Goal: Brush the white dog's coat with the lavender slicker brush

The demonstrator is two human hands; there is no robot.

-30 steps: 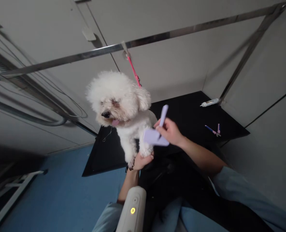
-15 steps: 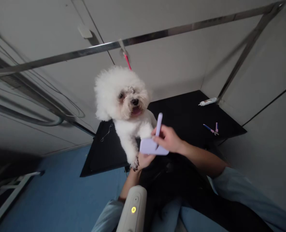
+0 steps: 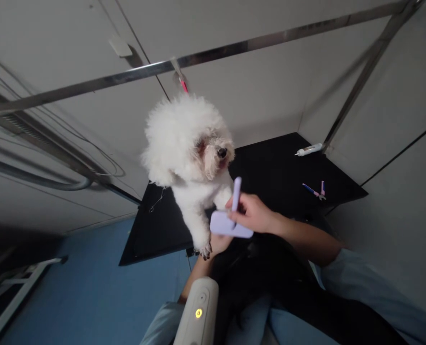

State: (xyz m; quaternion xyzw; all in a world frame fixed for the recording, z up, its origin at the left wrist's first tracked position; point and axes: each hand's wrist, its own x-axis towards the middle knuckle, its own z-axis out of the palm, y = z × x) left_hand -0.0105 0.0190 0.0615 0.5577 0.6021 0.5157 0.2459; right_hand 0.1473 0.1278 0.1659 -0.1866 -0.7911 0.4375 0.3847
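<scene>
A small fluffy white dog [image 3: 189, 153] stands on a black grooming table [image 3: 278, 175], tethered by a red leash [image 3: 183, 85] to a metal overhead bar. My right hand [image 3: 254, 213] is shut on a lilac slicker brush [image 3: 230, 221], its pad held against the dog's front leg. My left hand [image 3: 218, 243] reaches up from below and holds the dog's front paw; the brush hides most of that hand.
A white dryer nozzle [image 3: 197, 314] with a lit yellow button points up near my lap. On the table's far right lie a white tube [image 3: 309, 150] and small pink and blue tools [image 3: 315, 191]. The metal frame [image 3: 364, 81] slants down at the right. Blue floor lies left.
The dog has turned its head from its left side round to the right, toward the brush. My right hand with the brush has dropped slightly lower on the leg.
</scene>
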